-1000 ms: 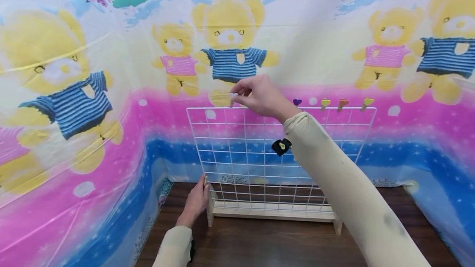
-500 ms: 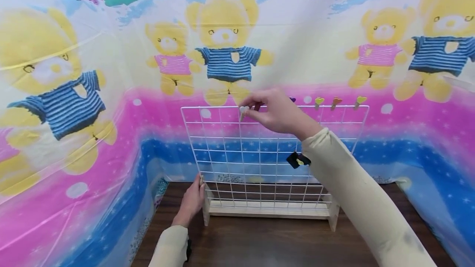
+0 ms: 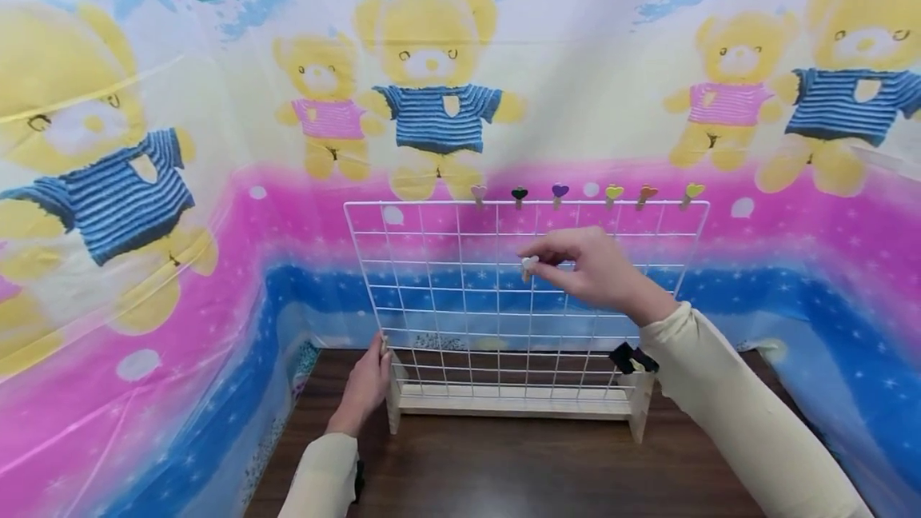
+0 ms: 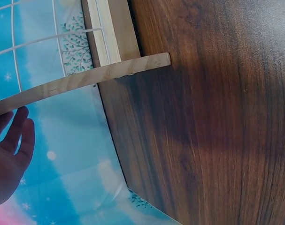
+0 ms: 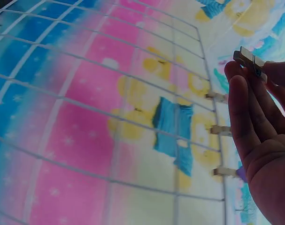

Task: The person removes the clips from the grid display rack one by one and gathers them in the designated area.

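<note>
My right hand (image 3: 590, 270) pinches a small clothespin (image 3: 528, 265) with a white heart between thumb and fingertips, in front of the grid's upper middle. In the right wrist view the clothespin (image 5: 249, 62) sits at the fingertips, apart from the wires. A white wire grid panel (image 3: 460, 262) stands upright in a wooden base (image 3: 514, 406). Several heart clothespins clip to its top wire, including a pale pink one (image 3: 478, 193), a dark green one (image 3: 519, 196) and a purple one (image 3: 560, 193). My left hand (image 3: 363, 386) holds the wooden side post (image 4: 81, 80) at the grid's left, thumb hidden in the left wrist view.
A dark brown wooden table (image 3: 504, 470) bears the rack. Behind and beside it hangs a bear-printed cloth (image 3: 590, 86). Yellow (image 3: 613, 193) and orange (image 3: 647, 194) heart clothespins line the top wire's right part. A black strap (image 3: 633, 358) shows at my right wrist.
My right hand has moved right and down from the top wire's left part, carrying the white heart clothespin. The pale pink and green clothespins have come into view. My left hand stays on the post.
</note>
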Action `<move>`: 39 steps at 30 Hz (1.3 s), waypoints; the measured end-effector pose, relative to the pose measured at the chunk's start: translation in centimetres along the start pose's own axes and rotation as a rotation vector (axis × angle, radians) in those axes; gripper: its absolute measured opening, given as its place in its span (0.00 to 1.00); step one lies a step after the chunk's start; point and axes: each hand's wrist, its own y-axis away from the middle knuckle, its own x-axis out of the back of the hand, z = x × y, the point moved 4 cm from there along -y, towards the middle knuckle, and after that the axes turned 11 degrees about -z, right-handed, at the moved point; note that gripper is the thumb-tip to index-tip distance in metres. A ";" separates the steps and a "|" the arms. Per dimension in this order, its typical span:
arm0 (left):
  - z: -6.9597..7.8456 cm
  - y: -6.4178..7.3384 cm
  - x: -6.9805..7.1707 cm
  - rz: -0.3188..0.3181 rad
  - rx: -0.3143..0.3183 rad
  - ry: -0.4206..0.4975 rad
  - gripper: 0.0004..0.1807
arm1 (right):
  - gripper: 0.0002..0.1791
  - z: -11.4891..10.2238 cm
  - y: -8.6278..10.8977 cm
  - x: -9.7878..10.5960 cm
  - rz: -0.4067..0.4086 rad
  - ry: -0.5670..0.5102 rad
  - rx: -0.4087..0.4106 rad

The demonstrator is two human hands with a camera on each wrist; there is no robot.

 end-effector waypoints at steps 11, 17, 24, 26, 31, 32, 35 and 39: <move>-0.1 -0.1 0.1 0.003 -0.018 -0.029 0.28 | 0.11 3.8 6.1 -4.6 -0.054 -0.049 -0.153; 0.1 0.1 0.2 -0.004 -0.013 -0.016 0.28 | 0.11 6.3 10.3 -8.3 -0.083 -0.146 -0.279; 0.1 0.0 0.0 -0.029 0.018 -0.001 0.28 | 0.09 9.3 14.5 -12.5 -0.092 -0.160 -0.418; 0.1 0.0 -0.1 -0.034 0.015 -0.003 0.28 | 0.08 10.0 15.6 -13.5 -0.080 -0.163 -0.470; 0.1 -0.1 0.1 -0.025 0.004 0.000 0.29 | 0.09 12.0 17.8 -16.1 -0.050 -0.228 -0.569; 0.1 0.0 0.1 -0.021 0.000 -0.001 0.29 | 0.09 12.4 18.2 -16.7 -0.043 -0.237 -0.577; 0.1 0.1 0.2 -0.014 -0.005 -0.005 0.28 | 0.09 13.4 19.3 -18.4 -0.038 -0.244 -0.581; 0.1 0.1 0.0 -0.019 -0.006 -0.004 0.28 | 0.07 14.5 20.5 -20.2 -0.027 -0.287 -0.580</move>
